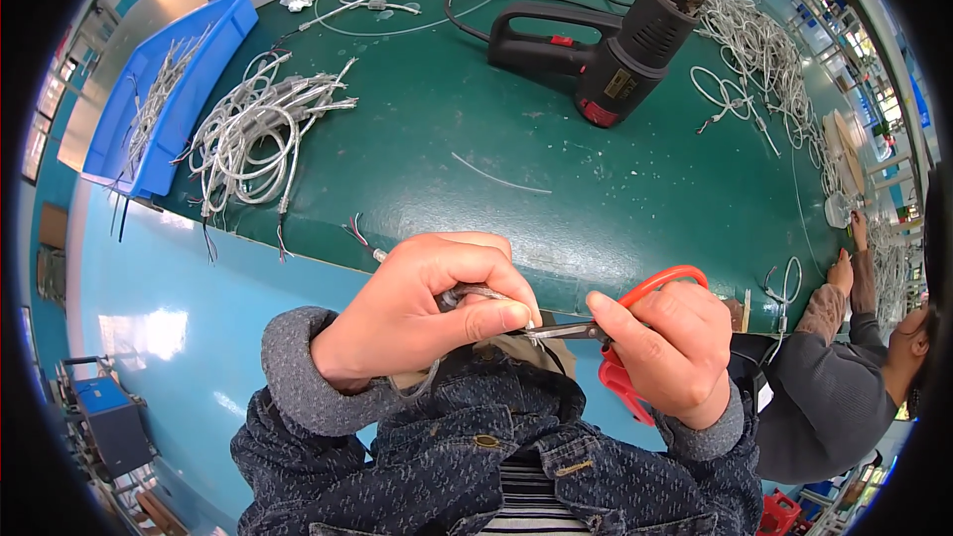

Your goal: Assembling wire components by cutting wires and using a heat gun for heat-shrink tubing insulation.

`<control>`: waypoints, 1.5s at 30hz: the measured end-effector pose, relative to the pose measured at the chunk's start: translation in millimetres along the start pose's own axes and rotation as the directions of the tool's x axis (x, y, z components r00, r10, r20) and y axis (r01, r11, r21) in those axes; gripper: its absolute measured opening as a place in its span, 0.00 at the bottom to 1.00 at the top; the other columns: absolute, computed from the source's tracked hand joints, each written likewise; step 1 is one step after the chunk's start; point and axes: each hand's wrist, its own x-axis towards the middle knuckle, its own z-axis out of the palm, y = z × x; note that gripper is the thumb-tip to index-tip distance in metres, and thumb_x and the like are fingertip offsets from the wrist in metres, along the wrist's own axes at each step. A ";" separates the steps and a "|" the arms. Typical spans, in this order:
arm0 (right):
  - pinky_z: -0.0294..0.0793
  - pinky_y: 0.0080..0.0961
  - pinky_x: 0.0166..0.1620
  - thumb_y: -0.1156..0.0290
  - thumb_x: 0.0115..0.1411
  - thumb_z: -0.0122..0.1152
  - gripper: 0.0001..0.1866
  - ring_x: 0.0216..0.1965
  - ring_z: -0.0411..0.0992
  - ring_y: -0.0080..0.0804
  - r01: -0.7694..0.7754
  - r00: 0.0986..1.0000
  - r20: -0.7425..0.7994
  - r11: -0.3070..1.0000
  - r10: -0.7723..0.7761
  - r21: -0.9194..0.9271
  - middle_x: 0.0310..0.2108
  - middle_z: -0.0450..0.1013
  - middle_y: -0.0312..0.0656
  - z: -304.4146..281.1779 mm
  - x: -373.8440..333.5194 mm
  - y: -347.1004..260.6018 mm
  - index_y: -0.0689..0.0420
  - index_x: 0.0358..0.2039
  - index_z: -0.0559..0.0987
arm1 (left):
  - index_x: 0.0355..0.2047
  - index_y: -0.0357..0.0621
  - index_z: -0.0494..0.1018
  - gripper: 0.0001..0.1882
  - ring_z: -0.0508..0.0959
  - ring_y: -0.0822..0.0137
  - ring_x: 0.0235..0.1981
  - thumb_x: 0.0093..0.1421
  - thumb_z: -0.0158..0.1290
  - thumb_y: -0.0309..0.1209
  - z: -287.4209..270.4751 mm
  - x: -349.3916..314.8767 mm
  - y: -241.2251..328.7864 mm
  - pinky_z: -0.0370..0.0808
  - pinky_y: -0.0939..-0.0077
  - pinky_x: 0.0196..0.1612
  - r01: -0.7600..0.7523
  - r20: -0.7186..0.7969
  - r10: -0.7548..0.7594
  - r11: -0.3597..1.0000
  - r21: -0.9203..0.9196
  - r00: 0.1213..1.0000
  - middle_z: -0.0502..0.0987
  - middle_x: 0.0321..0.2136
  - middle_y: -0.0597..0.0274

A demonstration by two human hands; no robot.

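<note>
My left hand (437, 303) pinches a grey cable (467, 292) near its end, thumb against the fingers. At the far side of that hand, a stripped cable end with thin coloured wires (357, 232) sticks out. In my right hand (675, 342) is a pair of scissors (663, 280) with red-orange handles. Their metal blades point left and meet the frayed whitish cable end at my left fingertips. Both hands are above the near edge of the green table (417, 203). Part of the cable is hidden inside my left hand.
A black heat gun (635, 55) stands at the back middle. Bundled grey cables (260, 139) lie at left beside a blue tray (204, 65) with more wires. A cable pile (759, 50) lies at the back right. A co-worker (834, 377) sits to the right.
</note>
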 end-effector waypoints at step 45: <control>0.59 0.24 0.18 0.79 0.32 0.60 0.20 0.17 0.63 0.28 -0.034 0.998 0.054 0.999 0.035 -0.034 0.18 0.64 0.36 0.8 10.0 -3.4 0.60 0.33 0.78 | 0.25 0.37 0.76 0.06 0.63 0.76 0.21 0.52 0.57 0.28 1.6 1.2 -0.9 0.57 0.81 0.23 -0.012 0.007 0.012 1.000 0.014 1.000 0.68 0.19 0.67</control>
